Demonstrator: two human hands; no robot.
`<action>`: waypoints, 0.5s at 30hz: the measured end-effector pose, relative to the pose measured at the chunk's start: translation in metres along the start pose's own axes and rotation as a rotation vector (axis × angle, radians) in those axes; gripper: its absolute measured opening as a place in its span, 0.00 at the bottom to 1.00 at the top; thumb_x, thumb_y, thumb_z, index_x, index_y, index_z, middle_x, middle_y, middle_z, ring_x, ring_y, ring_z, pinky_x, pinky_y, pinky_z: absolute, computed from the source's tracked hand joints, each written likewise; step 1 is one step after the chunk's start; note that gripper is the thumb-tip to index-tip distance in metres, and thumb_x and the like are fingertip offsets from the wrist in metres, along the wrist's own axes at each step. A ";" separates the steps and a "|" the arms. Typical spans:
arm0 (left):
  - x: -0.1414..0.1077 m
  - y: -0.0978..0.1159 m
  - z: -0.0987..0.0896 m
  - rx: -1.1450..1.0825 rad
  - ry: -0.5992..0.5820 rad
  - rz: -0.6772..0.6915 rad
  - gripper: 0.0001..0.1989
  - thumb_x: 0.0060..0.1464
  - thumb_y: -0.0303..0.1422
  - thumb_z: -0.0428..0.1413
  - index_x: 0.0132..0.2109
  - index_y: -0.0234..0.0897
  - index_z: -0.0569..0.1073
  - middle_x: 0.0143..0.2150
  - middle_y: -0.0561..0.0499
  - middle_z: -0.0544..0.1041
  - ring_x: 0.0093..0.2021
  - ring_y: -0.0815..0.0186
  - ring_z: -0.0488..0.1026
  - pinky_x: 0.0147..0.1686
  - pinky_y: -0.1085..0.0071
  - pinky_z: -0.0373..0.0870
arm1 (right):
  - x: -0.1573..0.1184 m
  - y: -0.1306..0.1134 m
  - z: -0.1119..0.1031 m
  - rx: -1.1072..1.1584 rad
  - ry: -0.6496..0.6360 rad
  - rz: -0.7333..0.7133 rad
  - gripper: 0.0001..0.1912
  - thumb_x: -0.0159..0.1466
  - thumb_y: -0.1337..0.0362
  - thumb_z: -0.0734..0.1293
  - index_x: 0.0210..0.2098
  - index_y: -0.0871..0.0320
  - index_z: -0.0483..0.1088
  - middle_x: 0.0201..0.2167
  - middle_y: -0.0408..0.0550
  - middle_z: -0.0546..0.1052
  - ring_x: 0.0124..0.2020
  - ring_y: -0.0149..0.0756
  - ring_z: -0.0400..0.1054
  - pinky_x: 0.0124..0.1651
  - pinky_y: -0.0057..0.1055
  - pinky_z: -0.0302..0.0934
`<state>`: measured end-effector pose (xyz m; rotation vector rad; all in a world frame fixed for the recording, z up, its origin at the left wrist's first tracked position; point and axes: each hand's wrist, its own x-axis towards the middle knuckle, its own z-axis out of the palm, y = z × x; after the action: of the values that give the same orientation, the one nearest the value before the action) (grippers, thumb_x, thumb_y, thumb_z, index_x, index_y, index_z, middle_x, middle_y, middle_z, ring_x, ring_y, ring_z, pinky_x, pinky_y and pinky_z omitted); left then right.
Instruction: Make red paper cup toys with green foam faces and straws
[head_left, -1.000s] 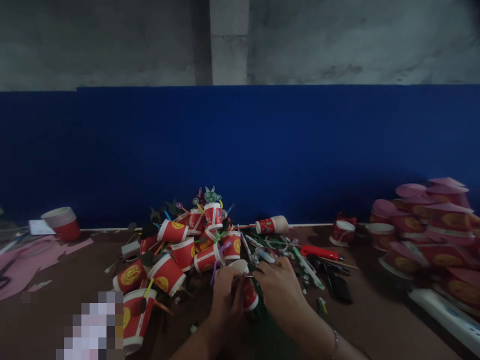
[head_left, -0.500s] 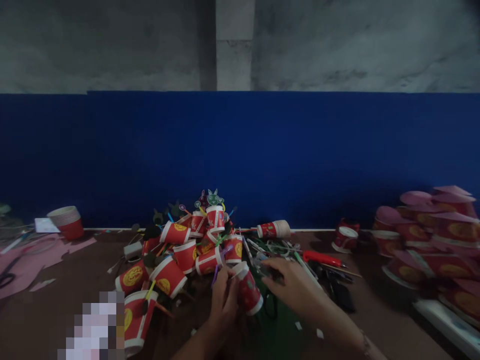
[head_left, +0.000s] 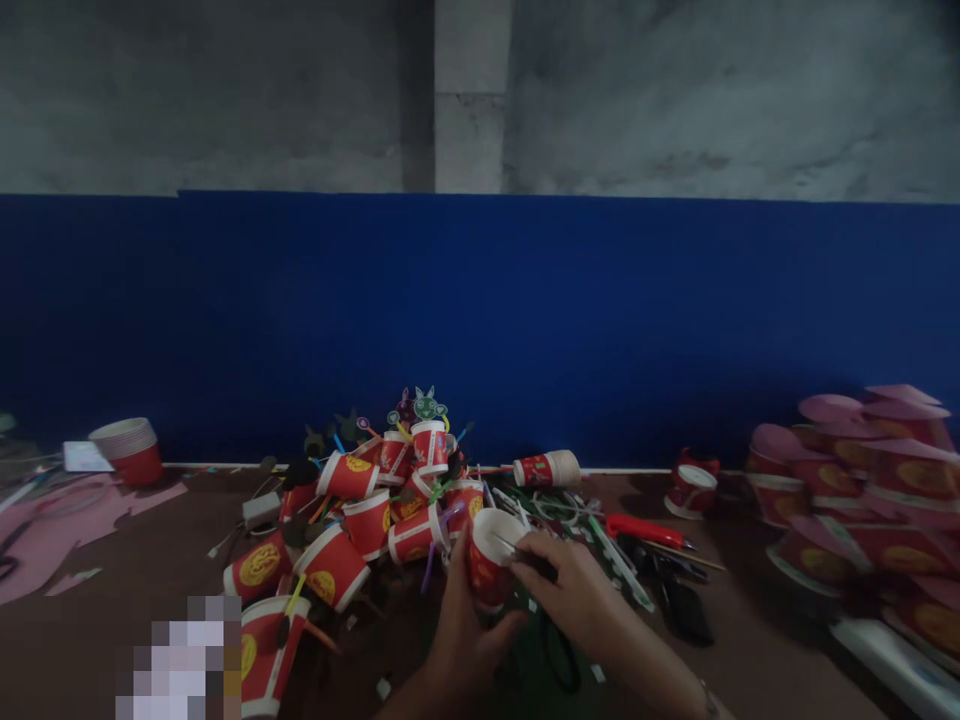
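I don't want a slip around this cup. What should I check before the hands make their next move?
1. Cup turned with its pale end up: ok.
2. Left hand at the cup: ok, it lies along the cup's left side.
3. Firmness of that hold: cannot tell.
4. Right hand gripping the thin tool: ok, pinched at the pale end.
5. Tool's tip through the surface: cannot tell, too small.
6. Surface free of scraps: not ok, a white scrap lies below the right hand.
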<state>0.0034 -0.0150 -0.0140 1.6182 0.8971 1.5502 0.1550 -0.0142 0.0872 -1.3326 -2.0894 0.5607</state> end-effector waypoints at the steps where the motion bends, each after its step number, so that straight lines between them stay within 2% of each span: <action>1: 0.001 -0.004 0.003 -0.003 0.016 -0.031 0.41 0.45 0.37 0.61 0.62 0.36 0.50 0.60 0.39 0.61 0.60 0.52 0.59 0.59 0.57 0.55 | 0.000 -0.001 0.001 0.003 0.000 0.002 0.08 0.59 0.65 0.60 0.30 0.57 0.71 0.25 0.43 0.75 0.27 0.33 0.67 0.30 0.27 0.56; 3: 0.003 -0.010 0.007 0.011 0.057 -0.091 0.41 0.43 0.34 0.63 0.61 0.37 0.51 0.56 0.40 0.66 0.56 0.53 0.64 0.56 0.56 0.60 | -0.001 -0.003 0.001 0.026 -0.031 -0.003 0.09 0.59 0.65 0.60 0.30 0.57 0.71 0.24 0.43 0.75 0.27 0.33 0.67 0.29 0.26 0.57; 6: 0.005 -0.012 0.006 0.033 0.102 -0.099 0.35 0.44 0.30 0.60 0.58 0.37 0.54 0.50 0.43 0.71 0.49 0.56 0.70 0.51 0.59 0.65 | -0.001 -0.006 -0.005 0.085 -0.046 -0.028 0.12 0.59 0.66 0.59 0.37 0.57 0.73 0.30 0.44 0.77 0.32 0.34 0.70 0.34 0.27 0.60; 9: 0.004 -0.009 0.003 -0.003 0.046 -0.066 0.30 0.45 0.28 0.58 0.55 0.37 0.57 0.50 0.43 0.71 0.48 0.58 0.70 0.50 0.62 0.66 | 0.000 -0.006 -0.015 0.067 -0.066 -0.032 0.15 0.58 0.68 0.60 0.41 0.56 0.73 0.34 0.44 0.78 0.35 0.35 0.71 0.36 0.26 0.60; 12: 0.002 -0.010 0.003 -0.059 -0.031 -0.079 0.29 0.46 0.29 0.58 0.55 0.37 0.59 0.52 0.42 0.70 0.50 0.57 0.69 0.50 0.63 0.66 | 0.000 -0.005 -0.020 -0.024 -0.148 -0.025 0.12 0.57 0.68 0.61 0.35 0.56 0.75 0.30 0.44 0.78 0.31 0.35 0.70 0.33 0.26 0.59; 15: 0.000 -0.011 0.006 -0.109 -0.070 -0.141 0.32 0.43 0.32 0.62 0.55 0.37 0.59 0.48 0.43 0.73 0.46 0.58 0.72 0.47 0.64 0.69 | -0.003 -0.008 -0.015 -0.066 -0.190 -0.032 0.11 0.57 0.68 0.61 0.33 0.56 0.76 0.29 0.44 0.78 0.31 0.35 0.70 0.35 0.27 0.60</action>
<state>0.0097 -0.0092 -0.0233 1.4898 0.8550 1.4128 0.1607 -0.0194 0.1029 -1.3245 -2.2971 0.6309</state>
